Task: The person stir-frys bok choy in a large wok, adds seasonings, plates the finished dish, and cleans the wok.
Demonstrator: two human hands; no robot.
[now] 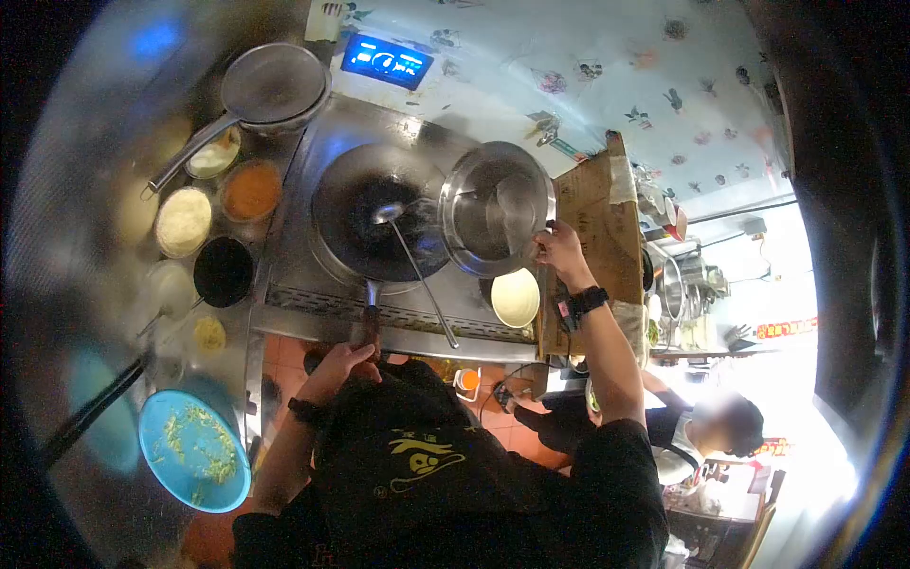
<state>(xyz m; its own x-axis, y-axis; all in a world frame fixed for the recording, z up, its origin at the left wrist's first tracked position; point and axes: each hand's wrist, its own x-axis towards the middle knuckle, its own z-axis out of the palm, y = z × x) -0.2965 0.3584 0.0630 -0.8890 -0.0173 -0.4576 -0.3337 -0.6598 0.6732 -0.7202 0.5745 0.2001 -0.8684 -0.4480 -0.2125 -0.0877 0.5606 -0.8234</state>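
A dark wok [379,251] sits on the stove, with its handle pointing at my body. My left hand [339,372] is closed round the end of that handle. In the wok lies a ladle [387,214], its long shaft reaching over the front rim. To the right, my right hand [561,251] grips the rim of a round stainless steel basin [507,213], which overlaps the wok's right edge. Some shiny, clear-looking liquid seems to be in the basin, though glare makes this hard to tell. A pale yellow bowl [517,298] stands just below the basin.
Left counter: a strainer [275,83], an orange seasoning tub [250,191], a white powder tub [184,221], a dark tub [224,272] and a blue basin [171,484] with shredded greens. Cardboard [592,247] stands at the stove's right. Another person [678,436] is at lower right.
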